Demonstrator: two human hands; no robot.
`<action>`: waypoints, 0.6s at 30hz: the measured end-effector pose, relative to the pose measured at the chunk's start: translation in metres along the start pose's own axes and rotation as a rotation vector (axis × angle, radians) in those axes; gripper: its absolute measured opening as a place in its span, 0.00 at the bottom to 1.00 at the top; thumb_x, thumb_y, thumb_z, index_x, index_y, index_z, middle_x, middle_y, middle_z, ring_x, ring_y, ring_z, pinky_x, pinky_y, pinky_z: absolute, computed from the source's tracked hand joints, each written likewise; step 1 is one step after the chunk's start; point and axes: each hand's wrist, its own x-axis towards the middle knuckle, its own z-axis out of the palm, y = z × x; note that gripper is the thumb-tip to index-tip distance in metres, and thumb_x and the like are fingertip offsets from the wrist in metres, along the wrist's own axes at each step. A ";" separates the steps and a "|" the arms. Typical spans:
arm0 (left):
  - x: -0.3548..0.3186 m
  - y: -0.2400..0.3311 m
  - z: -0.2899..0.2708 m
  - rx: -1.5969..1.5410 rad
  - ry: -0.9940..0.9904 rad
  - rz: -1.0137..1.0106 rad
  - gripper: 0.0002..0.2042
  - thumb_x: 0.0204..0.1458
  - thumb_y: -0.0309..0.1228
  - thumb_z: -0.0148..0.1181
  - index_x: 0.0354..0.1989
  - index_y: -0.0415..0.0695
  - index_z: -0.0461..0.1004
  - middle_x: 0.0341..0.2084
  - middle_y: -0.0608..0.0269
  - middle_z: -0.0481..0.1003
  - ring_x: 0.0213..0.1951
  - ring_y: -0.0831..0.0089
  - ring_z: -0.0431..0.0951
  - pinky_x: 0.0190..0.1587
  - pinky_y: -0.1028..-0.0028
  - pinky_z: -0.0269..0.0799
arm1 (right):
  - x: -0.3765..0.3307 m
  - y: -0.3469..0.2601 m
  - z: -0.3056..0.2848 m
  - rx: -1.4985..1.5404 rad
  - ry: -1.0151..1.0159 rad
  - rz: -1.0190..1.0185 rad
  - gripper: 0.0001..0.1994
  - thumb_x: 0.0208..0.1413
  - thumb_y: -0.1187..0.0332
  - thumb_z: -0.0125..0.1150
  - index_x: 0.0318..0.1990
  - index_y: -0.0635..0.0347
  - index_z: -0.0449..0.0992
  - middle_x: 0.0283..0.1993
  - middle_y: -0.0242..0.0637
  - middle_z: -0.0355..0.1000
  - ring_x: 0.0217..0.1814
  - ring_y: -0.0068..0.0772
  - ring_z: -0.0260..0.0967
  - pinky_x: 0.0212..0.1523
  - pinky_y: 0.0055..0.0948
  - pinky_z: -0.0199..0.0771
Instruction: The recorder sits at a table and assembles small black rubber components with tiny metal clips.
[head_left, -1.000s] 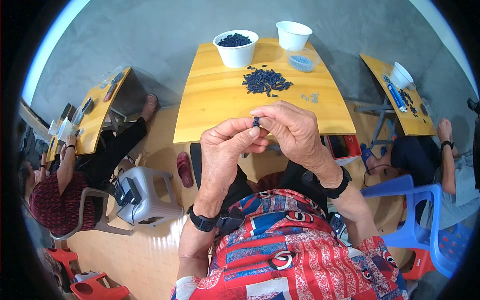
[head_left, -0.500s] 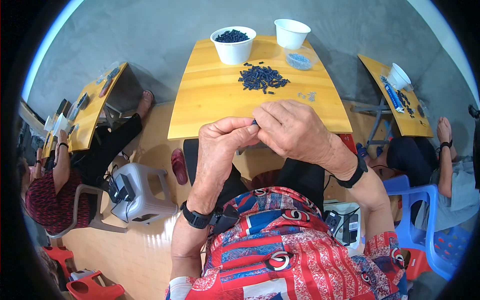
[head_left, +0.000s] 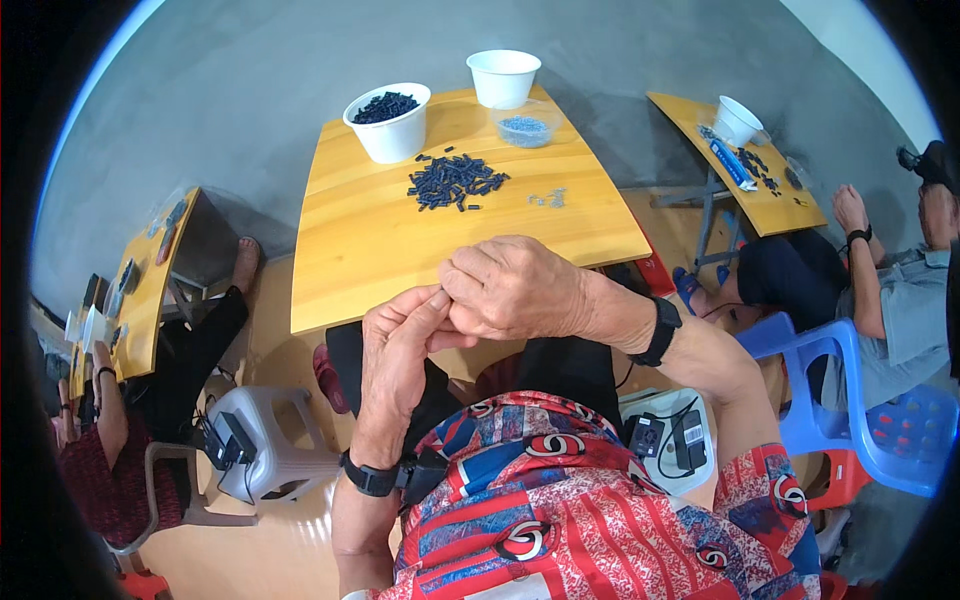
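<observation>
My left hand (head_left: 400, 335) and my right hand (head_left: 515, 290) meet in front of the table's near edge, fingertips pinched together. A small dark piece showed between them a moment before; the fingers now cover it. Beyond them, on the yellow wooden table (head_left: 350, 250), lies a loose pile of short dark tube-like pieces (head_left: 452, 182). To its right are several tiny clear or silvery parts (head_left: 548, 199). Behind the pile stands a white tub (head_left: 388, 137) full of the same dark pieces. A shallow clear bowl (head_left: 525, 130) holds small bluish parts.
A second white tub (head_left: 503, 80) stands at the back of the table against the grey wall. Beside me are a grey stool (head_left: 270, 440) and a blue plastic chair (head_left: 810, 400). Other people sit at a left side table (head_left: 165, 290) and a right side table (head_left: 775, 212).
The view has turned, so the table sits further left and lower in the picture. My hands stay pinched together; the dark piece between the fingertips is now hidden.
</observation>
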 end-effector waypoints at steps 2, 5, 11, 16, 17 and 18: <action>-0.002 -0.003 0.005 0.006 0.018 0.036 0.11 0.60 0.27 0.50 0.39 0.32 0.77 0.28 0.58 0.79 0.28 0.74 0.79 0.35 0.76 0.79 | 0.000 0.000 -0.002 0.000 0.014 0.003 0.10 0.42 0.65 0.60 0.22 0.60 0.68 0.20 0.34 0.61 0.20 0.29 0.66 0.22 0.27 0.70; -0.005 -0.004 0.007 0.019 0.055 0.123 0.10 0.59 0.26 0.51 0.39 0.32 0.77 0.27 0.59 0.78 0.28 0.75 0.79 0.34 0.77 0.78 | 0.003 -0.002 -0.006 -0.003 0.025 -0.005 0.10 0.41 0.66 0.60 0.21 0.60 0.67 0.20 0.34 0.61 0.19 0.30 0.66 0.21 0.28 0.70; -0.012 0.011 0.014 0.068 0.072 0.196 0.09 0.57 0.23 0.52 0.39 0.31 0.78 0.27 0.61 0.78 0.28 0.78 0.78 0.34 0.79 0.75 | 0.005 -0.008 -0.016 -0.070 0.041 -0.018 0.08 0.38 0.69 0.60 0.23 0.61 0.68 0.21 0.32 0.58 0.19 0.26 0.64 0.19 0.25 0.65; -0.016 0.016 0.018 0.145 0.017 0.171 0.09 0.55 0.22 0.52 0.38 0.31 0.78 0.26 0.62 0.78 0.28 0.78 0.78 0.34 0.80 0.74 | -0.002 -0.017 -0.024 -0.143 0.045 -0.067 0.09 0.38 0.68 0.61 0.24 0.62 0.69 0.21 0.32 0.58 0.19 0.27 0.64 0.20 0.24 0.65; -0.014 0.015 0.018 0.184 0.022 0.167 0.09 0.55 0.21 0.52 0.38 0.31 0.78 0.26 0.62 0.78 0.28 0.78 0.78 0.34 0.81 0.74 | -0.006 -0.018 -0.021 -0.140 0.034 -0.025 0.09 0.38 0.68 0.61 0.24 0.62 0.69 0.22 0.33 0.58 0.19 0.27 0.64 0.21 0.24 0.66; -0.012 0.014 0.019 0.222 0.025 0.163 0.09 0.55 0.21 0.52 0.38 0.31 0.78 0.26 0.62 0.78 0.28 0.78 0.78 0.35 0.81 0.74 | -0.009 -0.019 -0.018 -0.139 0.021 0.018 0.09 0.38 0.68 0.62 0.23 0.62 0.69 0.22 0.33 0.59 0.19 0.27 0.64 0.21 0.25 0.66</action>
